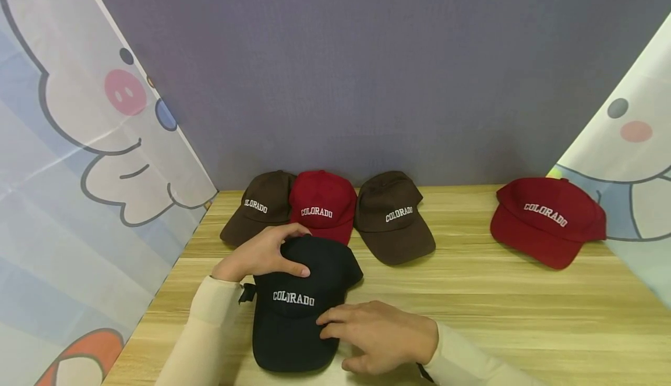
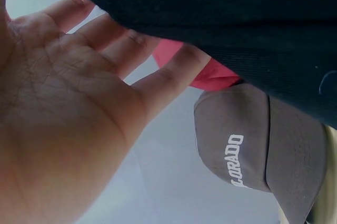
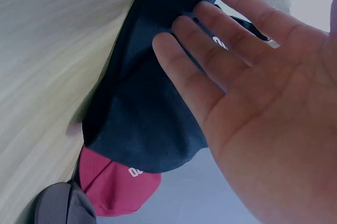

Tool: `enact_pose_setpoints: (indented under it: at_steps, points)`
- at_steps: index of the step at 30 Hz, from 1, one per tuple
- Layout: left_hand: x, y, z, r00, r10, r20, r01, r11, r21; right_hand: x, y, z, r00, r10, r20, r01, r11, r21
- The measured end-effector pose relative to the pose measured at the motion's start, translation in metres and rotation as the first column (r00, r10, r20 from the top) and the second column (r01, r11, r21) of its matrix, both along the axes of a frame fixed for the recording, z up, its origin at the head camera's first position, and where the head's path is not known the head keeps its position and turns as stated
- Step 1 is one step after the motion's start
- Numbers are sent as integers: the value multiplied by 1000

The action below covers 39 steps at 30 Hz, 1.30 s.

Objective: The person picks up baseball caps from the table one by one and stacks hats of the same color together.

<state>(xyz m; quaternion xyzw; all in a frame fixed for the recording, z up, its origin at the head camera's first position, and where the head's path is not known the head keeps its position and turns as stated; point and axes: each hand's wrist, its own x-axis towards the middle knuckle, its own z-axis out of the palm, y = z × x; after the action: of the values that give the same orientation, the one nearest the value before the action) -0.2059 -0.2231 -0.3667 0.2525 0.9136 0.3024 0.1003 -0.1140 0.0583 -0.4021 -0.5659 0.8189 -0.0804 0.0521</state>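
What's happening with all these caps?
A person has both hands on a black cap at the front of a wooden table. The left hand lies over its crown; the right hand rests flat-fingered on its brim. Behind it sit two brown caps with a red cap between them. Another red cap lies apart on the right.

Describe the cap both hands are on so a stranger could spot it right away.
On the wooden table, look nearest the front edge, ahead of the row of three caps by the wall. The black cap lies there under the left hand and right hand; it is the only black one.
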Motion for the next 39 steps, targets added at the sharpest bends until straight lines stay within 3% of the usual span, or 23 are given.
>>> enact_pose_setpoints:
  at_steps: [6, 10, 14, 18, 26, 29, 39]
  points:
    - [-2, -7, 1, 1000, 13, 5, -13, 1000, -10, -12, 4, 5, 997, -47, -62, 39, 992, -116]
    - [-3, -13, 3, 1000, 24, -2, -24, 1000, -11, -28, 13, 10, 979, -174, -102, 147, 963, -227]
    - [-4, -16, 5, 1000, 18, -6, -18, 1000, -20, -48, 32, 11, 923, -361, -137, 316, 910, -267]
    - [-4, -18, 5, 1000, 21, 3, -21, 999, -29, -68, 54, 7, 862, -487, -141, 446, 860, -246]
    - [-5, -21, 4, 999, 27, 22, -27, 999, -23, -95, 86, -6, 751, -661, -16, 654, 746, -125]
    - [-5, -20, 3, 999, 27, 17, -26, 999, -26, -99, 91, -10, 740, -672, -13, 668, 737, -98]
    - [-4, -16, 3, 999, 34, 28, -34, 999, -5, -97, 92, -6, 770, -633, -75, 635, 773, -3]
